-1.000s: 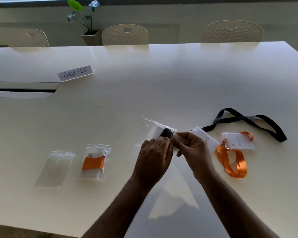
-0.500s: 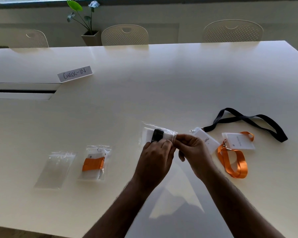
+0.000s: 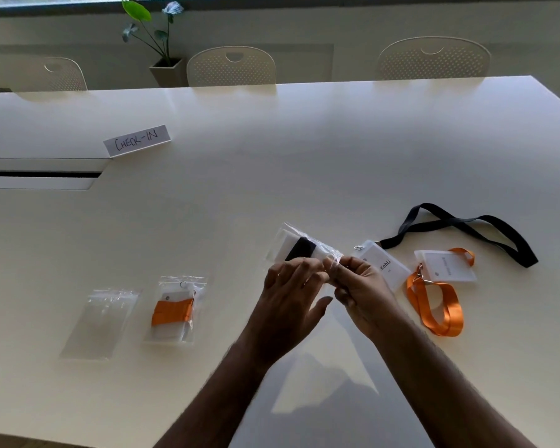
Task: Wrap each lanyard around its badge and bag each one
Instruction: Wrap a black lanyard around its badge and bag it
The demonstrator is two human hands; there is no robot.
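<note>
While both hands work above the white table (image 3: 304, 150), the leftmost thing on it is an empty clear zip bag (image 3: 102, 321), lying flat near the front edge. Just beside it, to the right, lies a sealed bag (image 3: 177, 310) that holds a badge with an orange lanyard wound round its middle. Farther back stands a folded paper sign reading CHECK-IN (image 3: 136, 140).

Near the middle, the left hand (image 3: 286, 299) and the right hand (image 3: 361, 291) meet at the near end of a third clear bag (image 3: 304, 247), raised off the table. Inside it sits a white badge wrapped in a black lanyard (image 3: 301, 248). The left hand's fingers pinch the bag's mouth from the left, and the right hand's thumb and fingers are curled round the same edge from the right.

Right of the hands, a badge printed KohLi (image 3: 383, 265) lies flat with its loose black lanyard (image 3: 466, 227) trailing away behind it. Just beyond that, another badge (image 3: 445, 266) lies on the table, its loose orange lanyard (image 3: 437, 307) looped toward the front.

Behind the table stand three pale chairs (image 3: 232, 66) and a potted plant (image 3: 162, 46).
</note>
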